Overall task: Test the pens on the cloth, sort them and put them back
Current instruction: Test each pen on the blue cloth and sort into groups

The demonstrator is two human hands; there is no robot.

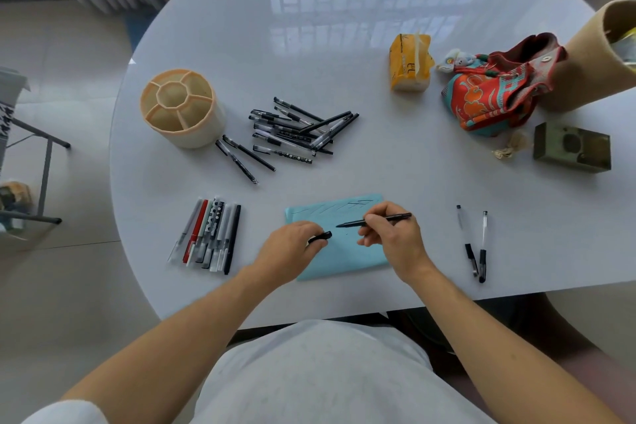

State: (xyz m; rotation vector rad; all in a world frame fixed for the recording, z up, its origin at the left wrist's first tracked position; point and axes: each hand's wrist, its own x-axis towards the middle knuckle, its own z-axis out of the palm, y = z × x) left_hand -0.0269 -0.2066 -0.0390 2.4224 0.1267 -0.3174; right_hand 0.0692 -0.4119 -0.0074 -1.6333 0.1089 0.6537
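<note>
A light blue cloth with several ink strokes lies at the table's near edge. My right hand grips a black pen over it, tip pointing left just above the cloth. My left hand holds the pen's black cap at the cloth's left side. A loose pile of black pens lies mid-table. Several pens in a neat row sit to the left. Two clear pens lie to the right. The cream pen holder with divided compartments stands at the back left.
On the white table, a yellow tissue pack, a red patterned pouch, a tan cylinder and a dark green box crowd the right side. A metal-framed stand is on the floor to the left.
</note>
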